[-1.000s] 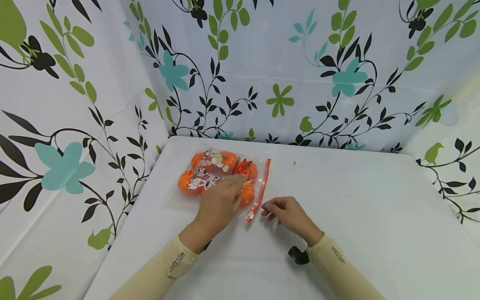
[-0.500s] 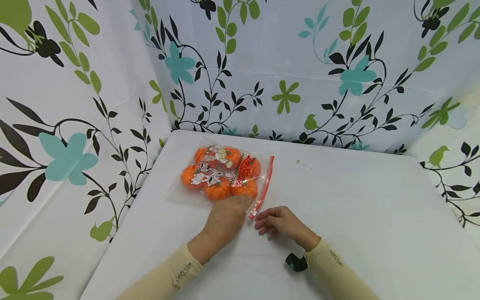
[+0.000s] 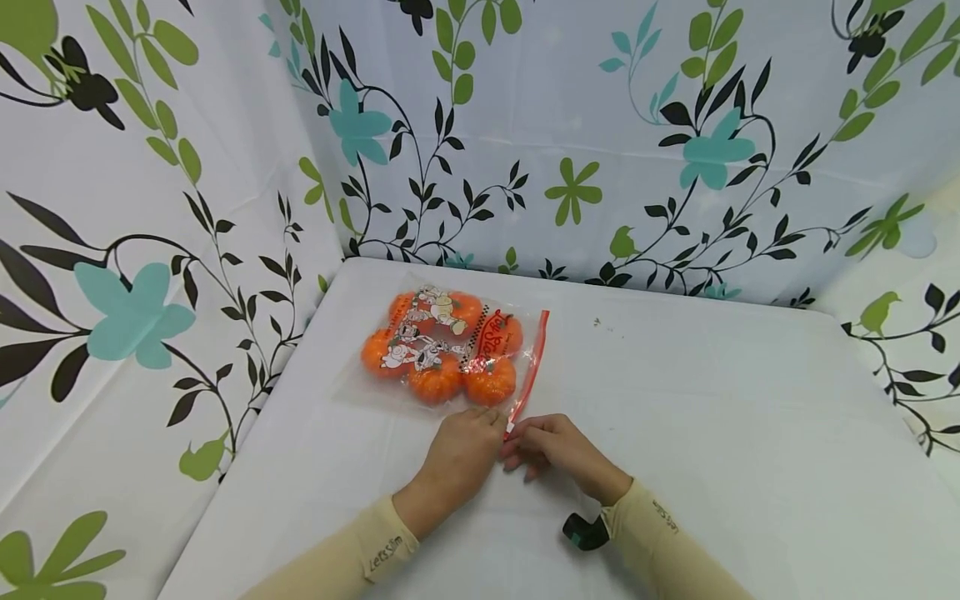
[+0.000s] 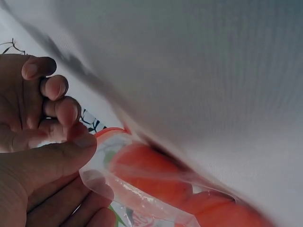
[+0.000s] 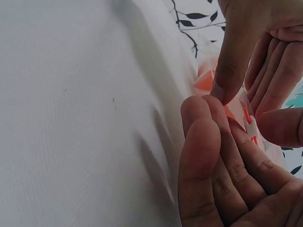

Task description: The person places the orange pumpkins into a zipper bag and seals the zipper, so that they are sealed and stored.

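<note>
A clear zip bag (image 3: 450,350) with printed cartoon figures lies on the table, and several orange pumpkins (image 3: 491,382) show through it. Its red zip strip (image 3: 536,358) runs down the right side to a white slider (image 5: 252,126). My left hand (image 3: 465,450) pinches the bag's near corner beside the strip, its thumb (image 4: 71,158) in front and fingers behind the plastic. My right hand (image 3: 562,454) is right at the slider, fingers loosely bent. A gap shows between its thumb (image 5: 281,127) and forefinger, with the slider in that gap in the right wrist view.
The white table (image 3: 712,433) extends to the right of the hands. Behind and left of it hangs a leaf-patterned curtain (image 3: 480,133). A small black device (image 3: 587,532) sits by my right wrist.
My left hand has come off the top of the bag toward me, to its near corner by the zip. My right hand has moved slightly left and nearer me, up to the slider.
</note>
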Demonstrator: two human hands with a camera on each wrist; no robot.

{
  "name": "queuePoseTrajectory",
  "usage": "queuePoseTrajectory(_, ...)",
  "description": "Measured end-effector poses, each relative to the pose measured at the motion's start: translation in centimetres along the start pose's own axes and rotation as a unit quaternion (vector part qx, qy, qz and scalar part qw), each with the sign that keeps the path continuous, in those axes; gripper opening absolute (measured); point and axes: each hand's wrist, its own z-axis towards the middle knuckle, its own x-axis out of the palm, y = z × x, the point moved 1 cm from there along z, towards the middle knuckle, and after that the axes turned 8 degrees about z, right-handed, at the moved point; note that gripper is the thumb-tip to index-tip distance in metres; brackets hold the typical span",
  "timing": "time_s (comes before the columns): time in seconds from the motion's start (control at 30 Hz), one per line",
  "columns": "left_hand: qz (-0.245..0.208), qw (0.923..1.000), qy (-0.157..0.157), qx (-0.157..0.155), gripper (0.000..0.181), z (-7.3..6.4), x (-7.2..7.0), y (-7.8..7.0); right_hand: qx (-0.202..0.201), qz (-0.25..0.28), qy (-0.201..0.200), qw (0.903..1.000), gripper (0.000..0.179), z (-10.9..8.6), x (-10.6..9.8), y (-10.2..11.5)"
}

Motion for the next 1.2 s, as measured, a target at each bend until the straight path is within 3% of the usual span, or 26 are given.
queuePoseTrajectory(0.17, 0.015, 0.9994, -0.032, 0.007, 0.02, -0.17, 0.36, -0.16, -0.005, 0.002, -0.015, 0.9999, 0.038, 0.15, 0.27, 0.24)
queuePoseTrajectory(0.5, 0.037, 0.9984, -0.039, 0.013, 0.01, -0.42, 0.88, -0.45, 0.005, 0.002, -0.042, 0.9991, 0.035, 0.36, 0.59, 0.01)
queuePoseTrajectory(0.73, 0.065, 0.9961, -0.054, 0.026, 0.006, -0.47, 0.94, -0.54, 0.003, 0.008, -0.042, 0.9991, 0.036, 0.42, 0.68, -0.1)
queuePoseTrajectory(1.2, 0.072, 0.9927, -0.08, 0.054, 0.006, -0.49, 1.04, -0.38, -0.006, 0.007, -0.035, 0.9993, 0.034, 0.61, 0.65, -0.25)
